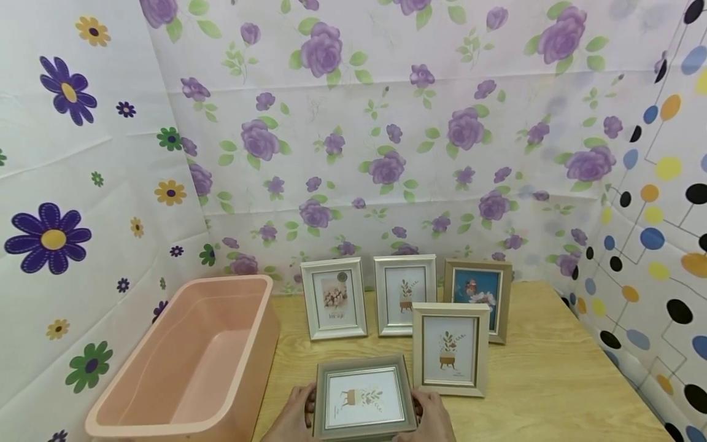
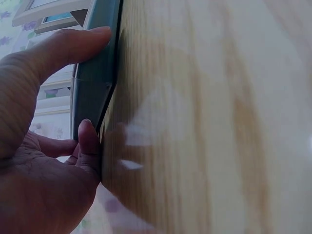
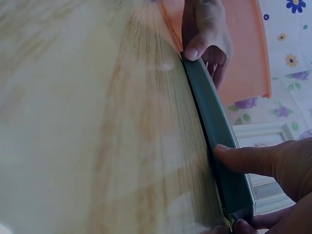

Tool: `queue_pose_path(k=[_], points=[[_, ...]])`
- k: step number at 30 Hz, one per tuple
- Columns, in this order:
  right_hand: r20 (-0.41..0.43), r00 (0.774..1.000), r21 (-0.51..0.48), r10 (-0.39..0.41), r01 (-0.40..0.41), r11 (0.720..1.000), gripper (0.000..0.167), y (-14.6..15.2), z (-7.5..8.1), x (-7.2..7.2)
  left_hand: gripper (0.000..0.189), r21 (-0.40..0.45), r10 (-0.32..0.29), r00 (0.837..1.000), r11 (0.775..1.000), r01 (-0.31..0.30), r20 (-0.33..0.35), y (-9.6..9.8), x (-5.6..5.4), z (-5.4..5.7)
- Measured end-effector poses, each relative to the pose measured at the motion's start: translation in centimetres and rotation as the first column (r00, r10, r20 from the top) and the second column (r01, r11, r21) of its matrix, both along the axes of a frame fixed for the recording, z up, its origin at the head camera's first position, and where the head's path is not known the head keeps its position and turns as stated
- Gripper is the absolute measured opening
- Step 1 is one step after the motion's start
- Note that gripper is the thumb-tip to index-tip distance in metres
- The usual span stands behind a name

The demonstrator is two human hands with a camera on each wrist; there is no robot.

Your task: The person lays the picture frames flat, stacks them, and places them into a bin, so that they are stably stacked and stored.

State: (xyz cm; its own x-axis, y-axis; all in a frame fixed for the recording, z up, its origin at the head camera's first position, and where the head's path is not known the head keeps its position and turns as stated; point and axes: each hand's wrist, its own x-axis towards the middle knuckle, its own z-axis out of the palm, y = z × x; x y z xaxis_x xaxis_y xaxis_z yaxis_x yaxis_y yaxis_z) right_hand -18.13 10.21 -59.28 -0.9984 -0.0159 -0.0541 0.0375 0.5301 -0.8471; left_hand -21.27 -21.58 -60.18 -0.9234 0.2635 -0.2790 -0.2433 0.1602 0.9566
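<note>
A grey-brown picture frame (image 1: 364,363) lies face up at the table's front, its plant-pot print turned sideways. My left hand (image 1: 293,414) grips its left side and my right hand (image 1: 431,420) its right side. In the left wrist view the left thumb presses the frame's dark front edge (image 2: 95,68), with other fingers at the corner. The right wrist view has the right thumb on that same edge (image 3: 214,117) and fingers around the near corner. A cream picture frame (image 1: 480,350) stands upright just beyond my right hand.
Behind stand a white frame (image 1: 308,301) with a flower print, another white frame (image 1: 381,307) and a brown frame (image 1: 504,307) with a blue picture. A pink plastic tub (image 1: 254,344) is on the left. Patterned cloths (image 1: 353,123) hang around the wooden table (image 1: 552,380).
</note>
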Motion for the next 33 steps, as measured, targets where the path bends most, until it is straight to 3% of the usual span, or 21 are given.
queue_pose_path(k=[3, 5, 8, 16, 21, 24, 30, 33], points=[[0.001, 1.000, -0.009, 0.010, -0.010, 1.000, 0.089, 0.1, 0.0, -0.1, 0.109, -0.227, -0.141, 0.974, 0.969, 0.099, -0.178, 0.0, 0.9, 1.8], [0.006, 1.000, -0.014, 0.020, -0.020, 1.000, 0.088, 0.1, 0.0, -0.1, 0.116, -0.286, -0.182, 0.962, 0.951, 0.120, -0.204, 0.0, 1.0, 2.2], [0.018, 0.999, -0.027, 0.033, -0.032, 0.999, 0.087, 0.2, 0.1, -0.2, 0.117, -0.272, -0.174, 0.965, 0.955, 0.117, -0.196, -0.1, 0.9, 2.0], [0.011, 0.996, -0.050, 0.092, -0.091, 0.995, 0.083, 0.7, 0.1, -0.3, 0.123, -0.308, -0.170, 0.954, 0.947, 0.089, -0.247, -0.6, 1.0, 0.9], [-0.025, 0.993, -0.043, 0.112, -0.113, 0.993, 0.080, 1.2, 0.0, 0.1, 0.115, -0.270, -0.142, 0.941, 0.961, 0.056, -0.308, -0.6, 1.6, 1.2], [-0.058, 0.990, -0.038, 0.130, -0.133, 0.990, 0.078, 1.6, 0.1, 0.3, 0.113, -0.278, -0.123, 0.942, 0.960, 0.033, -0.313, -0.5, 1.8, 1.4], [-0.162, 0.968, 0.021, 0.193, -0.192, 0.981, 0.074, 2.9, 0.5, 1.1, 0.108, -0.265, -0.081, 0.931, 0.964, -0.017, -0.356, -0.5, 2.4, 1.5], [-0.167, 0.964, -0.027, 0.206, -0.213, 0.977, 0.073, 3.4, 0.9, 1.6, 0.109, -0.219, -0.032, 0.933, 0.974, -0.051, -0.360, -0.4, 2.8, 1.8]])
